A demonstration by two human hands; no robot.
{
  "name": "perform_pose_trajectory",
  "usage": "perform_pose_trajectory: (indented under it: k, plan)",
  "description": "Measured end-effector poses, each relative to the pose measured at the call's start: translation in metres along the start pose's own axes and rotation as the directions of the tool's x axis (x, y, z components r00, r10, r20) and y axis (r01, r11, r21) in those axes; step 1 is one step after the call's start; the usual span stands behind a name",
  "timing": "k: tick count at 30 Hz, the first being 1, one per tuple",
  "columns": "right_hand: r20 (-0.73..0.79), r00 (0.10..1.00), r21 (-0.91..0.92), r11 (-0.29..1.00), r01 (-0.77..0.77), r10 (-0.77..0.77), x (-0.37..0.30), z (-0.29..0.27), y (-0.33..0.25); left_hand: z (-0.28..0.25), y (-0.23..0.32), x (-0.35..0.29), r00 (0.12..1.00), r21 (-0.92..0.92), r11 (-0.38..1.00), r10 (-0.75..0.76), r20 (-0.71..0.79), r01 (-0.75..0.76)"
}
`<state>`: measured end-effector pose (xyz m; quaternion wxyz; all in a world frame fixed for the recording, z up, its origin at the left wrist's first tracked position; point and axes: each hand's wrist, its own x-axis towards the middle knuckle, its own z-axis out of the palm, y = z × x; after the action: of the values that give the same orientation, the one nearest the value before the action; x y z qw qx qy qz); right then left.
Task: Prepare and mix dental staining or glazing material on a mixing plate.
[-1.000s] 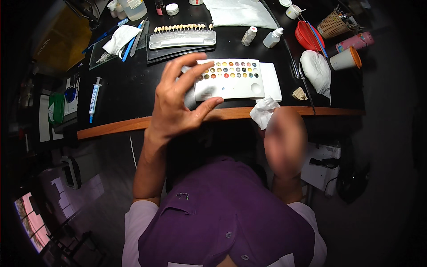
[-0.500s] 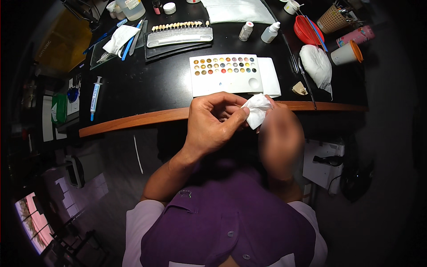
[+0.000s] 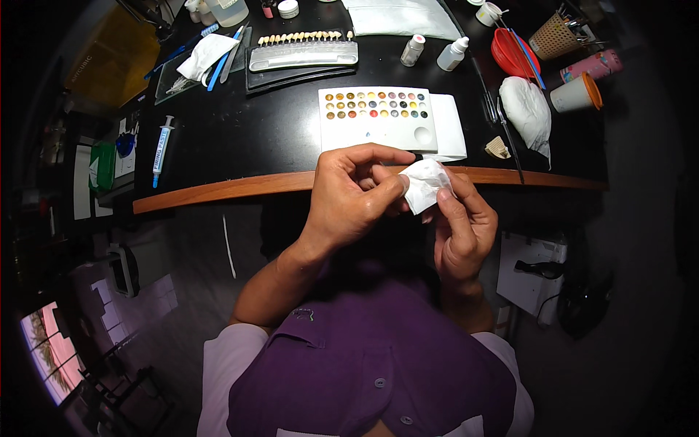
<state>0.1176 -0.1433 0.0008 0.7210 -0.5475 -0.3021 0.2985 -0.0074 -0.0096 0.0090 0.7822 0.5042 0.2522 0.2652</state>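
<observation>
A small crumpled white tissue [image 3: 427,186] is held between my two hands just off the table's front edge. My left hand [image 3: 351,195] pinches its left side between thumb and fingers. On the other side my right hand [image 3: 466,226] grips the tissue, thumb over its lower right part. Whether anything lies inside the tissue is hidden. Just beyond the hands sits a white palette [image 3: 342,135] with rows of coloured wells, resting partly on a folded white sheet [image 3: 449,124].
Farther back stand a tooth shade guide [image 3: 302,58], two small bottles [image 3: 412,51], and a red bowl [image 3: 502,49]. To the right lie a white cloth bundle [image 3: 526,109] and an orange-rimmed cup [image 3: 571,96]. At the left is a paste syringe [image 3: 162,153]. The wooden table edge [image 3: 240,185] runs before me.
My right hand, blurred before, now shows its thumb pressed on the tissue. The tissue looks more spread out. My left hand keeps its pinch, and the whole view has shifted slightly.
</observation>
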Motion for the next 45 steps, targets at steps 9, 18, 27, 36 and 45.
perform_pose_trajectory:
  k: [9,18,27,36,45]
  plan:
    - [0.213,0.876,-0.558,0.682,0.473,-0.432,-0.003,0.006,-0.001,-0.002,-0.004,0.002,0.999,0.015,0.999,0.047,0.002,-0.047]
    - [0.235,0.899,-0.506,0.743,0.439,-0.37,-0.003,-0.002,-0.001,-0.005,-0.005,-0.011,0.999,0.055,0.998,0.016,0.036,-0.018]
    - [0.181,0.977,-0.24,0.959,0.152,-0.11,0.003,-0.009,-0.003,0.002,-0.018,-0.019,0.843,0.392,0.756,0.526,0.112,-0.524]
    - [0.236,0.927,-0.673,0.639,0.373,-0.292,0.068,-0.011,-0.014,-0.062,0.025,0.028,0.82,0.864,0.217,0.481,0.31,-0.454]
    - [0.517,0.824,-0.815,0.16,0.557,-0.231,0.096,-0.006,-0.008,-0.09,0.018,0.053,0.87,0.868,0.256,0.378,0.316,-0.426]
